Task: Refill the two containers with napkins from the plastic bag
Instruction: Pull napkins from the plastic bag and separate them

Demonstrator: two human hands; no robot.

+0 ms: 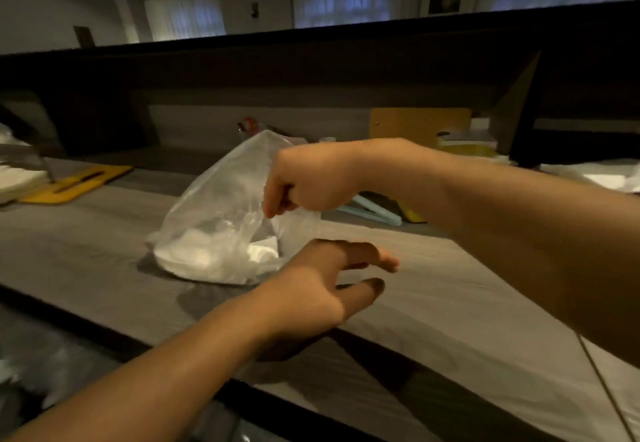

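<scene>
Under the right hand [304,182], which pinches the bag [221,213] by its raised rim, the mouth gapes toward the left hand [325,282]; napkins [204,261] lie at the bag's bottom, just beyond and left of those spread, empty fingers. Nothing blocks the reach in; tongs [370,213] and a yellow board [74,183] lie well aside

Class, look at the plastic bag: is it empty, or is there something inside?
Not empty: white napkins lie inside the plastic bag, while the right hand pinches its rim.

thin clear glossy plastic bag [221,199], soft white paper napkins [207,258], matt grey wood-grain counter [433,285]
</scene>
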